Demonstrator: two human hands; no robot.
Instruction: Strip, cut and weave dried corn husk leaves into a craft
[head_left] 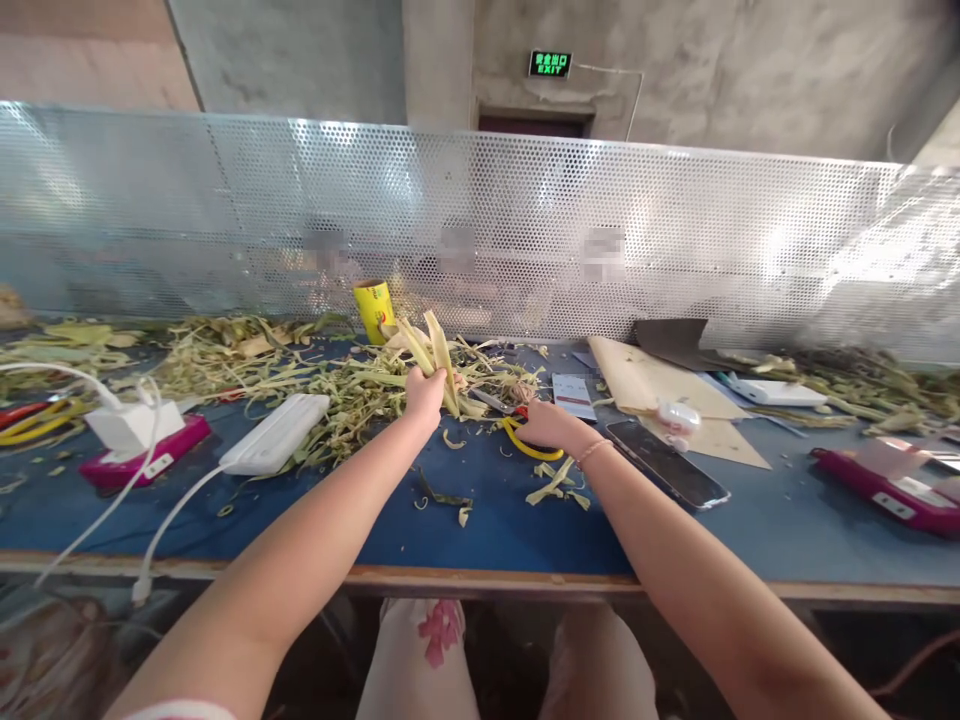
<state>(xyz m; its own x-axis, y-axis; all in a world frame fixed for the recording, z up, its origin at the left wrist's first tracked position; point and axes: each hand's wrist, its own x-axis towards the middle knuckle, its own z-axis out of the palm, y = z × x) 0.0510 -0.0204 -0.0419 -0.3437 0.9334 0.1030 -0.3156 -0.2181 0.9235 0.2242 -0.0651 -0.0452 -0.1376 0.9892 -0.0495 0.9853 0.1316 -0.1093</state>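
Observation:
My left hand (424,392) is closed around a bunch of pale green leaf strips (435,350) that stick up and fan out above the fist. My right hand (546,424) rests on the blue table top (487,520), gripping yellow-handled scissors (525,440) whose blades point left toward the bunch. A large heap of cut green leaves (300,375) spreads behind and to the left of both hands. A few loose scraps (559,485) lie on the table just in front of my right hand.
A white power bank (274,432) with a cable lies left, beside a charger on a pink box (135,445). A yellow roll (373,308) stands at the back. A black phone (667,462), a brown envelope (637,378) and another pink box (892,488) lie right. A perforated metal screen (675,240) closes the far edge.

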